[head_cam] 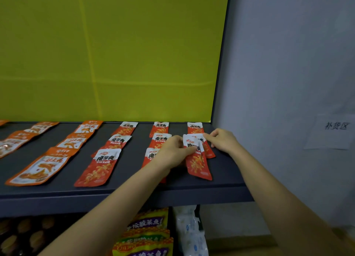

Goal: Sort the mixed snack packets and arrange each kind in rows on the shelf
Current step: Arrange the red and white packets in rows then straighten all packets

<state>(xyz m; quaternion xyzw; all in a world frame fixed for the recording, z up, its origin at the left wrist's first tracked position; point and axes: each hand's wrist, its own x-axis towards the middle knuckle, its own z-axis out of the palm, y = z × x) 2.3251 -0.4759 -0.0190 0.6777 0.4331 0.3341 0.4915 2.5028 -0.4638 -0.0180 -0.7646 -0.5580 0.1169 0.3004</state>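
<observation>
At the 3 o'clock end of the dark shelf (226, 171), the rightmost column is being laid. Left hand (172, 152) pinches the front red konjac packet (198, 165) by its 9 o'clock edge, thumb on the face. Right hand (223, 141) pinches the 1 o'clock corner of the second red konjac packet (209, 152), which lies half under the front one, both a bit skewed. Back red packet (195, 128) lies flat at 12 o'clock of them, near the yellow-green back panel (115, 54).

To do it well, I'd say: draw the second packet toward 12 o'clock until it clears the front one, square both with the column at 9 o'clock, match its gaps, white tops toward 12.

Packets are thin glossy film pouches, rectangular, white top band, red body, flat sealed ends. They probably slip on each other and on the smooth matte shelf, so press flat before letting go. Orange packets (38, 167) sit in rows toward 9 o'clock, similar flat pouches but wider
</observation>
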